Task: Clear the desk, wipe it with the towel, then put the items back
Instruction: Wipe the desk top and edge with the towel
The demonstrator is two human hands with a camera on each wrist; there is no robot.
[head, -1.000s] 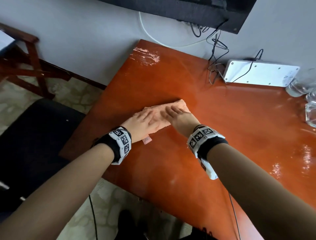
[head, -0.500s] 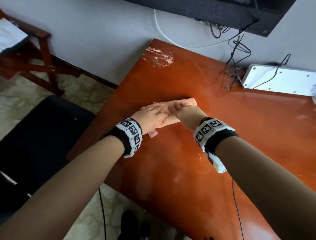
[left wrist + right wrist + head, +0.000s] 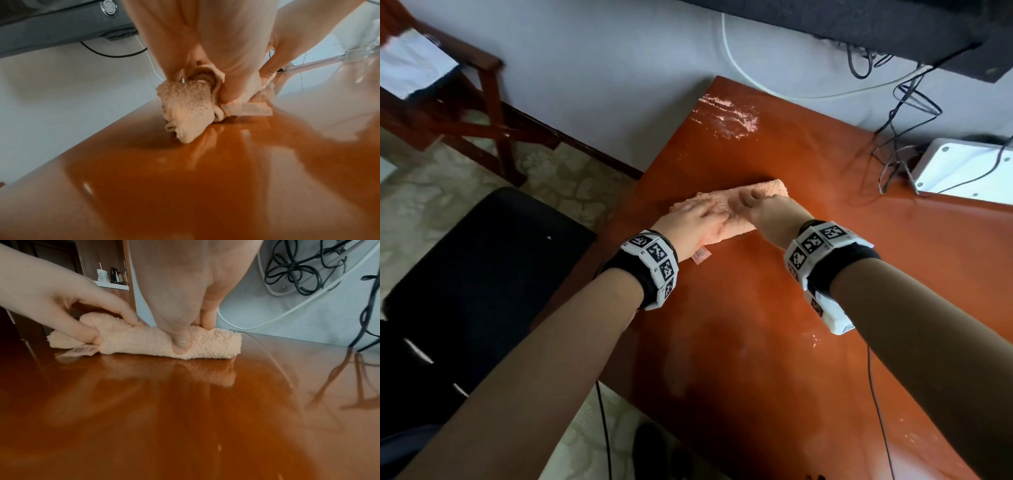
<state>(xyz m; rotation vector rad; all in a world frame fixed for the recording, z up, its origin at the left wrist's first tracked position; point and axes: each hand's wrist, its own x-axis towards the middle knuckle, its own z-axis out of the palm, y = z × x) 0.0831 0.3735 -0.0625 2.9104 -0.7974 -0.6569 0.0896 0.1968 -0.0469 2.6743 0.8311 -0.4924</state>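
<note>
Right wrist view shows the right hand (image 3: 191, 293) with thumb and fingers (image 3: 207, 318) pinching the rolled peach terry towel (image 3: 211, 344), and the left hand (image 3: 61, 305) gripping its tagged end. That roll lies flat on the glossy orange-brown wooden desk (image 3: 774, 342), towards its left edge, well apart from the white rectangular box (image 3: 962, 168).

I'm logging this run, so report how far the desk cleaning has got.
Clearing looks mostly done: near the hands the desk is bare. Wiping is in hand: the left hand and right hand grip the rolled towel on the wood. A white box sits at the back. Putting items back remains.
</note>
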